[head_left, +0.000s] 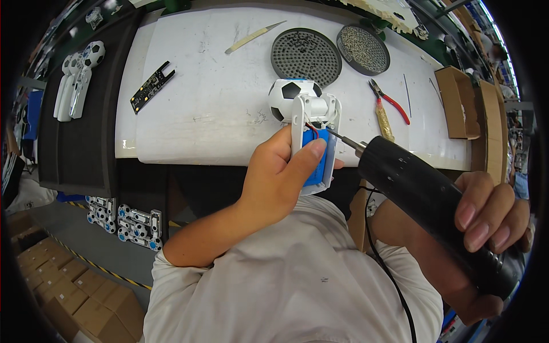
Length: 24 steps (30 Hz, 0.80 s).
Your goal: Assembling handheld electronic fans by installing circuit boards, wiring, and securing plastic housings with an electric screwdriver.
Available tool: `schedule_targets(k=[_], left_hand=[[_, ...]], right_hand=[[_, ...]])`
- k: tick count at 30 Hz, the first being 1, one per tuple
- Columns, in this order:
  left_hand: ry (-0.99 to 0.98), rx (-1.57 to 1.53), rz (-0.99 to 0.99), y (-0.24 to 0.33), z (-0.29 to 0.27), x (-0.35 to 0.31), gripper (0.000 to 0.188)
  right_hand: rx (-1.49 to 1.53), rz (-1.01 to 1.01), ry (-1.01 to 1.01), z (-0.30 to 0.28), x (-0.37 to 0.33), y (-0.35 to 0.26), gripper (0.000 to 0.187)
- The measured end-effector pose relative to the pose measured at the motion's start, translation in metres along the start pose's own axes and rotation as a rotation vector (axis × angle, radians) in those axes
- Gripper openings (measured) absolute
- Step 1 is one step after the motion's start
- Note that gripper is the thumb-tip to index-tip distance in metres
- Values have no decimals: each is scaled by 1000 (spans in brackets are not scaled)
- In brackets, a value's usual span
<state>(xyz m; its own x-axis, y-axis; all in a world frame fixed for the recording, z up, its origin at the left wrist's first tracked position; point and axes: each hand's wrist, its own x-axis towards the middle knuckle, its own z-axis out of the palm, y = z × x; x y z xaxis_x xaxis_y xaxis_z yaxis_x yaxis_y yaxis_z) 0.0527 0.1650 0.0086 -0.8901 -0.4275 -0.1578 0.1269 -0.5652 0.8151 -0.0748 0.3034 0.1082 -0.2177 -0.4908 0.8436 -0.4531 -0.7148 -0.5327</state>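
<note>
My left hand (280, 171) is closed around a white plastic housing (336, 123) with a soccer-ball-patterned head (286, 97). Inside the housing sits a blue battery pack (314, 168), with red and dark wires above it; my thumb presses on the blue pack. In my right hand (494, 214) is a black electric screwdriver (420, 183), its fingers wrapped round the body. The driver's thin bit points left, its tip at the housing's inner edge just above the battery. Whether a screw is under the tip is too small to tell.
Two round screw trays (306, 57) (363, 49) lie at the back. Red-handled pliers (389, 108), tweezers (254, 38) and a black circuit board (151, 87) rest on the white table. Finished-looking white units (80, 86) lie on a dark tray at left; an open cardboard box (457, 103) stands right.
</note>
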Motion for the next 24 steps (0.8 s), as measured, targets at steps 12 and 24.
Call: schedule_targets(k=[12, 24], left_hand=[[-49, 94, 22, -9, 1, -5, 26], [22, 355, 208, -15, 1, -6, 19]], right_hand=[[38, -19, 6, -5, 5, 7, 73], [95, -27, 5, 6, 3, -3, 71]])
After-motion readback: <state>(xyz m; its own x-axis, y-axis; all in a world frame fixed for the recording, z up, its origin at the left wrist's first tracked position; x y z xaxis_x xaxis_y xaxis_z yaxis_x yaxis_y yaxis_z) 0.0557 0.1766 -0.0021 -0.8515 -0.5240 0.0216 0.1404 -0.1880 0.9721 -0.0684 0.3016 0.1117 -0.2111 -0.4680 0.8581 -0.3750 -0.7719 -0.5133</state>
